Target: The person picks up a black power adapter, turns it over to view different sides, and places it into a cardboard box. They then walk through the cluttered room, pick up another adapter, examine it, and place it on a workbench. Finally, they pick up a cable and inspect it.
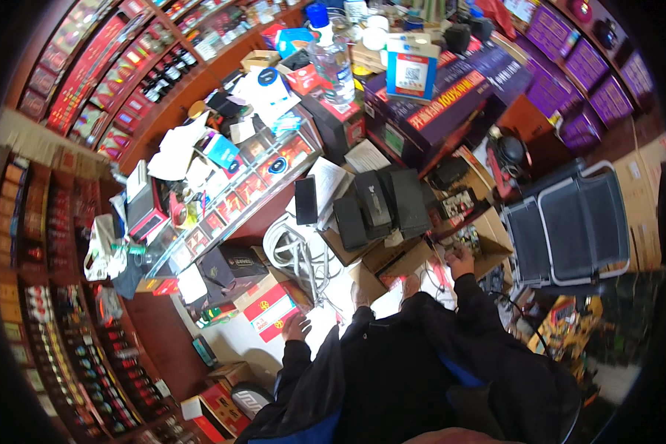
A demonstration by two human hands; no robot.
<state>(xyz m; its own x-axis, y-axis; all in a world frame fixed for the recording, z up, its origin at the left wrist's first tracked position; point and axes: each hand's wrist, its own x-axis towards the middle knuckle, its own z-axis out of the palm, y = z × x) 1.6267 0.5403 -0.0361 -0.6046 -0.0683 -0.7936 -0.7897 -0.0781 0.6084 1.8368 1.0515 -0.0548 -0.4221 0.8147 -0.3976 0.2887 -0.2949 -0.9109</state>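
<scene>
My left hand (296, 327) hangs low with its fingers loosely apart and holds nothing. Just beyond it is a carton with a red and white label (268, 311). My right hand (460, 263) is at the side of an open cardboard box (493, 238), its fingers curled in; what they grip, if anything, is too small to make out. Small mixed items (466, 238) show inside that box. Several black boxes (376, 200) stand in front of me, and a black phone (305, 200) lies on papers to their left.
A glass display counter (233, 200) runs along the left, cluttered with papers and boxes. A clear bottle with a blue cap (334, 70) stands at the back. On the right is a dark chair (570, 226). A coiled grey hose-like bundle (292, 251) lies ahead. Stocked shelves (74, 348) line the walls.
</scene>
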